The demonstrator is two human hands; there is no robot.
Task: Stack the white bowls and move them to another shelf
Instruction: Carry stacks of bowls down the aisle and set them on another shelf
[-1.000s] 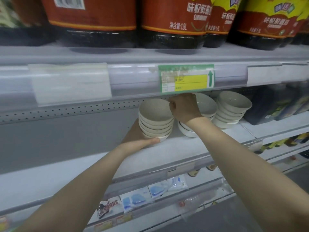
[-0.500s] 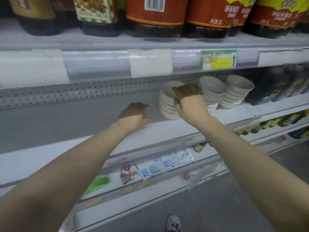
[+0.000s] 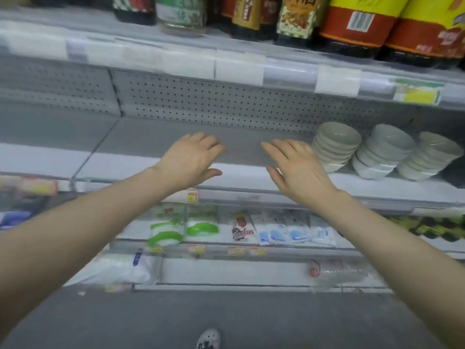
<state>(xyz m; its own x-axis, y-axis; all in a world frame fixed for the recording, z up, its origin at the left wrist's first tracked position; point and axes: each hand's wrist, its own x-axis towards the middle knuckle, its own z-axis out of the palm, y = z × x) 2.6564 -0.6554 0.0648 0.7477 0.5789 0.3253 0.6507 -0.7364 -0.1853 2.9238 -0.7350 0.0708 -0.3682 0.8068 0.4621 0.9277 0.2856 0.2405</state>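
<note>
Three stacks of white bowls stand side by side on the grey middle shelf (image 3: 161,137): a left stack (image 3: 336,144), a middle stack (image 3: 383,152) and a right stack (image 3: 430,156). My right hand (image 3: 295,167) hovers open just left of the left stack, not touching it. Further left, over the bare shelf, my left hand (image 3: 192,158) is open with fingers spread. Neither hand holds anything.
Dark sauce bottles (image 3: 357,23) line the shelf above, with price tags (image 3: 417,93) along its edge. Below are packets in white and green bags (image 3: 173,230) and blue-printed bags (image 3: 284,230). A plastic bottle (image 3: 337,272) lies on the lowest shelf. My shoe (image 3: 208,338) shows on the grey floor.
Both hands have let go of the left bowl stack and drawn back to the left. The view has swung left and down, so the bowls now sit at the right.
</note>
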